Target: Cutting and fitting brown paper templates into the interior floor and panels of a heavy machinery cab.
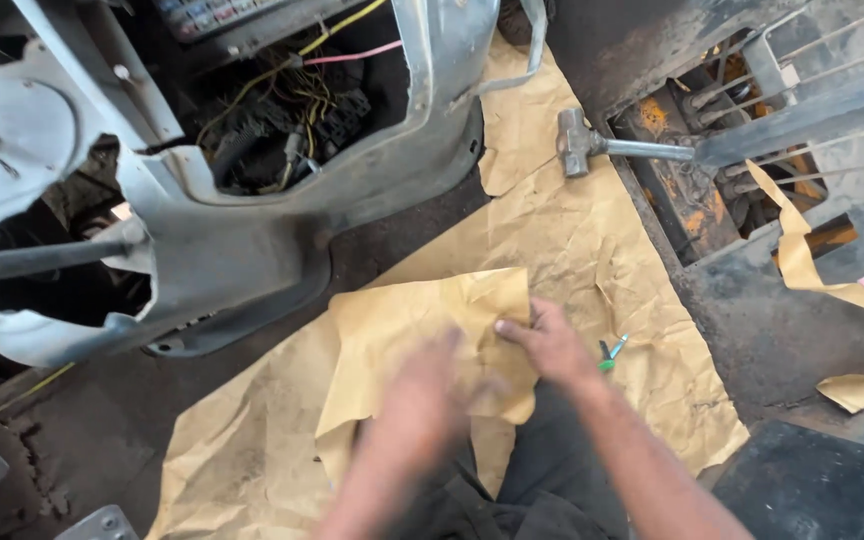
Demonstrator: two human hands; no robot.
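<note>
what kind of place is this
Probably a vehicle repair workshop: a stripped grey dash panel shows loose wiring, a hammer lies by grimy metal, and both hands handle brown paper spread on the floor.

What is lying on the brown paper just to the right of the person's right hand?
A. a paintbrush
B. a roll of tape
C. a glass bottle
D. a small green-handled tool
D: a small green-handled tool lies on the crumpled brown paper beside the right hand, which presses on a smaller folded sheet; the blurred left hand is over that sheet too.
</note>
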